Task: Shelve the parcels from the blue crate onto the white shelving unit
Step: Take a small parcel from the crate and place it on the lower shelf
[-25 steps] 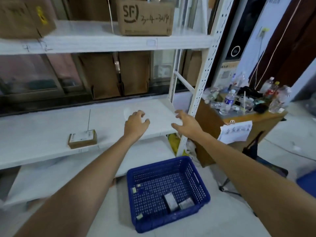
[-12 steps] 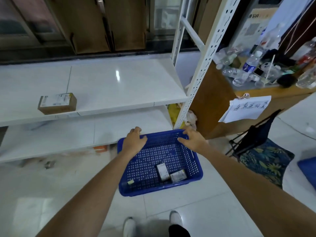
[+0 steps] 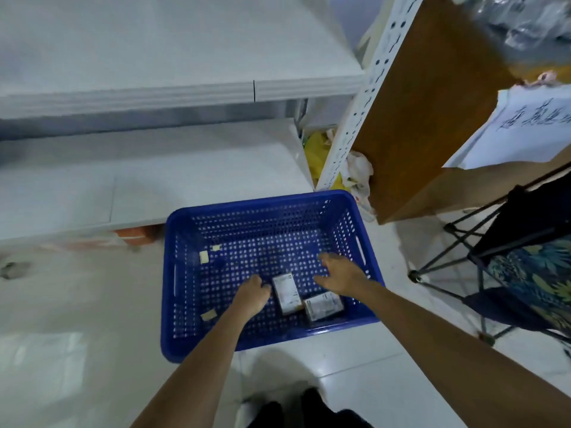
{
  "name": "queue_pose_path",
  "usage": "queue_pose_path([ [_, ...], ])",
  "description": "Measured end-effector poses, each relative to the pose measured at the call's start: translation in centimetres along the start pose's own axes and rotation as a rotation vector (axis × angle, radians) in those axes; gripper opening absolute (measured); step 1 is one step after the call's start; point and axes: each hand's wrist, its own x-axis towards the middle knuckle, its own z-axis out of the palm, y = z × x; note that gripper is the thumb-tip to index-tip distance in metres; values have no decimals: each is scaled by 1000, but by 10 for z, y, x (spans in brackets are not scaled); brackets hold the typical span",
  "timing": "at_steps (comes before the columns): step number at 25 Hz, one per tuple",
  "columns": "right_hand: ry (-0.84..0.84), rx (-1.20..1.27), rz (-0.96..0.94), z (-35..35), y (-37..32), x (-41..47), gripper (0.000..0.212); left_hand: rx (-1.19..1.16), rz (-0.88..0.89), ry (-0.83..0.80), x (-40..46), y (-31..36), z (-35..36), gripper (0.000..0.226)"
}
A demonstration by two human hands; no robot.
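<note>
Blue crate (image 3: 173,273) on the floor, before the white shelving (image 3: 185,88). Two parcels (image 3: 287,293) (image 3: 323,305) lay side by side near its front wall, plus small scraps (image 3: 204,257). Left hand (image 3: 251,296), fingers curled narrow, just beside the nearer parcel. Right hand (image 3: 340,273), fingers spread wide, held nothing.

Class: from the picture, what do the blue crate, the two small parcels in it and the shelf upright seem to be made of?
Blue crate: moulded plastic, slightly glossy; walls and floor perforated. Two small parcels: probably cardboard, brown edges under white printed labels. Shelf upright: likely white-painted metal, punched with regular slots.
</note>
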Motion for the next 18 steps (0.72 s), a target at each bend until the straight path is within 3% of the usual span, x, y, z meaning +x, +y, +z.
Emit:
queue_pose_path([
  [3, -110, -93, 27, 64, 26, 86, 77, 17, -24, -37, 98, -25, 44, 47],
  [6, -163, -63, 49, 129, 50, 173, 67, 30, -33, -138, 201, -38, 87, 21],
  [9, -222, -68, 61, 176, 67, 246, 61, 67, -45, -182, 253, -31, 112, 23],
  [12, -276, -75, 105, 200, 76, 299, 61, 71, -51, -50, 297, -23, 116, 35],
  [14, -333, -20, 169, 205, 81, 318, 60, 60, -25, 7, 327, -31, 116, 16],
  [18, -385, 74, 200, 208, 79, 319, 59, 20, -93, -87, 335, -45, 122, 49],
])
